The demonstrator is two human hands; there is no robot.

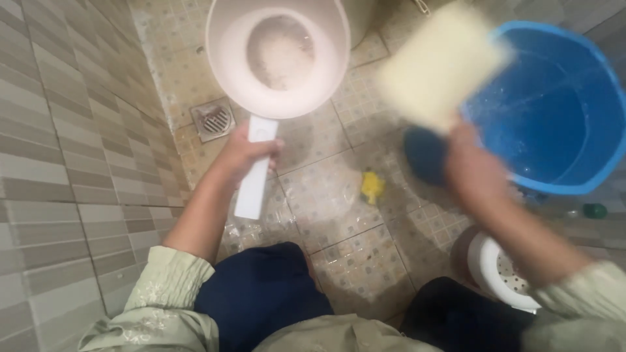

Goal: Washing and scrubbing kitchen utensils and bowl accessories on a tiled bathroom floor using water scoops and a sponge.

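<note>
The left hand (244,153) grips the white ladle (277,58) by its handle, long axis running far, while the right hand (473,166), clutching a blurred yellow sponge (440,65), hovers right of it beside the blue bucket (561,104).

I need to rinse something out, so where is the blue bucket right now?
In the head view the blue bucket stands on the tiled floor at the upper right, just beyond the right hand and the pale brush it holds.

Soft, even light with faint shadows. The right hand (473,166) and its sponge (440,65) are blurry; the rest looks sharp.
</note>
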